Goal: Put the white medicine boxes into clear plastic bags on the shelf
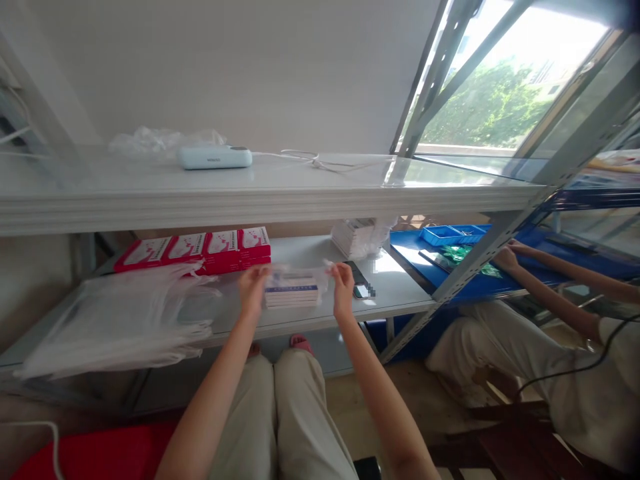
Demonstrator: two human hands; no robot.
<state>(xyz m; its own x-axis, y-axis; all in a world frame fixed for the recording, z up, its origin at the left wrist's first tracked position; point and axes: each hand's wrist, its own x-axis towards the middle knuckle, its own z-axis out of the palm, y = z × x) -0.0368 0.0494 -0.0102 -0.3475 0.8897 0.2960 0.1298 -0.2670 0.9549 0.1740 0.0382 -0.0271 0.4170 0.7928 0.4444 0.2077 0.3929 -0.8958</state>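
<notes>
The left hand and the right hand stood on opposite sides of a clear plastic bag, each grip pinched nearly closed, with the thin film between thumb and fingers. Holding it from both sides seemed to keep the limp plastic spread instead of letting it fold in on itself.

The bag lay over or around a stack of flat white boxes, the top one banded in blue, at the near edge of the desk; whether the boxes sat fully inside I could not tell. That central spot, right before the person's knees, probably let both arms reach evenly.

To the left, a pile of clear bags lay flat and overhung the near edge, presumably so that one could be lifted easily. Behind it, red cartons stood in a tight row, likely pushed back to free the front. On the right lay a smartphone, just beside the right hand, and farther back stood a plastic-wrapped stack of white boxes, apparently set out of the way.
</notes>
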